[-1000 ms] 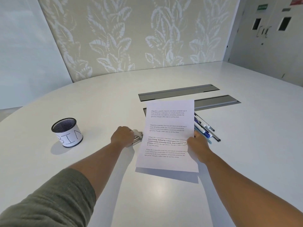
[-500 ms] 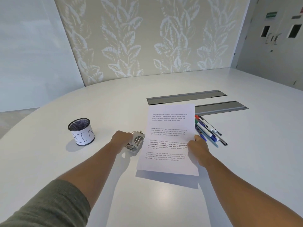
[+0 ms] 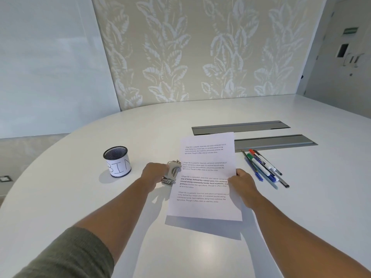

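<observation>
Both forearms reach forward over the white counter [image 3: 80, 197], nearly parallel, with the printed sheet between them. The left hand [image 3: 154, 174] lies knuckles-up with its fingers curled round the metal hole punch [image 3: 171, 173], which stands on the counter just beside the sheet's left edge; whether punch and paper touch cannot be told. The right hand [image 3: 244, 185] pinches the right edge of the sheet of paper [image 3: 204, 177] about halfway up, thumb on the printed face, and holds it lifted and tilted, its near edge casting a shadow on the counter below. A mesh cup labelled "BIN" [image 3: 118, 161] stands well to the left of the punch. A bundle of pens and markers [image 3: 263, 167] lies on the counter just right of the right hand.
</observation>
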The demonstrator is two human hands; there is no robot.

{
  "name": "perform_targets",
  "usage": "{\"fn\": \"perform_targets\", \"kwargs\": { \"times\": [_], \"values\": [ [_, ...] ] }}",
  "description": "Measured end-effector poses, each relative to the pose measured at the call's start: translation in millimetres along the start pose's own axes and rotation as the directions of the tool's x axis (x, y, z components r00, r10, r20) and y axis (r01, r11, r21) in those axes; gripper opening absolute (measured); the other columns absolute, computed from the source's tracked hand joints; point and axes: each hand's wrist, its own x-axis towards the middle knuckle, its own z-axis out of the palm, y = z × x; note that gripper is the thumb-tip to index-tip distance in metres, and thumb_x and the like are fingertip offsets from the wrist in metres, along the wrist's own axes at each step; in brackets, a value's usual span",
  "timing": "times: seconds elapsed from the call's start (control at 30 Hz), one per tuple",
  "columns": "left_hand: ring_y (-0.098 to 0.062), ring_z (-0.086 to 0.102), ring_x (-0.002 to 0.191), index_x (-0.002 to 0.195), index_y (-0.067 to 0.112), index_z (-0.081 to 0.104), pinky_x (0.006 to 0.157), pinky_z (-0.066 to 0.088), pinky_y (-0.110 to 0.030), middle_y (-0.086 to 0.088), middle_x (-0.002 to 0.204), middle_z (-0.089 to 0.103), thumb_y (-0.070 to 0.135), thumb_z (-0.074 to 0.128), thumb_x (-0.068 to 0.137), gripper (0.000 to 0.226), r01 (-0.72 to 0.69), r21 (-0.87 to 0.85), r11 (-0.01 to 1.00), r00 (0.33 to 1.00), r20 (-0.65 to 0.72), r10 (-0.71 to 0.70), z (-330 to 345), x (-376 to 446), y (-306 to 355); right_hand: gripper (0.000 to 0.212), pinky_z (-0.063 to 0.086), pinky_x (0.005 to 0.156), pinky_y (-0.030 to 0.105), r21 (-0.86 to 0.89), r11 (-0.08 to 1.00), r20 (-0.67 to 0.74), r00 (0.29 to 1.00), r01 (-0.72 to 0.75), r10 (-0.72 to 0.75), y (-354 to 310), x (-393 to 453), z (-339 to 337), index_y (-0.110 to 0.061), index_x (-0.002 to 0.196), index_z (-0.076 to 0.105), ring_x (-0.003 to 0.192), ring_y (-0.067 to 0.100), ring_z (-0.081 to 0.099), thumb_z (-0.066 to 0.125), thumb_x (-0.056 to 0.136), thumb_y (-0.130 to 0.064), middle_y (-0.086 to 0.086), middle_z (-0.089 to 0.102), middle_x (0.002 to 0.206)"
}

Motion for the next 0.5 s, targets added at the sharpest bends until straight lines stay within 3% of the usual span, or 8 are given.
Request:
{"fn": "perform_targets", "kwargs": {
  "times": [0.13, 0.27, 0.5],
  "values": [
    [-0.028, 0.063, 0.092, 0.101, 0.008, 0.06, 0.086, 0.06, -0.039, -0.014, 0.106, 0.063, 0.012, 0.065, 0.092, 0.011, 0.006, -0.014, 1.0, 1.0, -0.013, -0.006, -4, -6, -3, 0.029, 0.05, 0.075, 0.035, -0.013, 1.0, 0.016, 1.0, 0.0, 0.0, -1, -2, 1, -0.011, 0.099, 0.065, 0.099, 0.032, 0.065, 0.044, 0.082, -0.001, 0.01, 0.071, 0.101],
    [-0.035, 0.072, 0.101, 0.103, -0.011, 0.067, 0.095, 0.057, -0.048, -0.021, 0.097, 0.069, 0.001, 0.064, 0.082, 0.025, 0.058, -0.045, 0.997, 0.998, -0.036, -0.059, -10, -10, -7, 0.029, 0.054, 0.087, 0.042, -0.04, 0.999, 0.044, 0.999, -0.005, 0.007, 0, -3, 2, -0.013, 0.1, 0.065, 0.102, 0.031, 0.065, 0.044, 0.083, -0.002, 0.009, 0.071, 0.103],
    [-0.032, 0.073, 0.098, 0.11, -0.013, 0.066, 0.094, 0.057, -0.046, -0.021, 0.097, 0.071, 0.0, 0.064, 0.08, 0.033, 0.087, -0.105, 0.991, 0.995, -0.038, -0.092, -14, -19, -6, 0.028, 0.055, 0.084, 0.044, -0.08, 0.996, 0.053, 0.998, 0.047, -0.043, 0, -6, 3, -0.009, 0.102, 0.063, 0.102, 0.034, 0.065, 0.044, 0.083, -0.001, 0.012, 0.071, 0.103]
  ]
}}
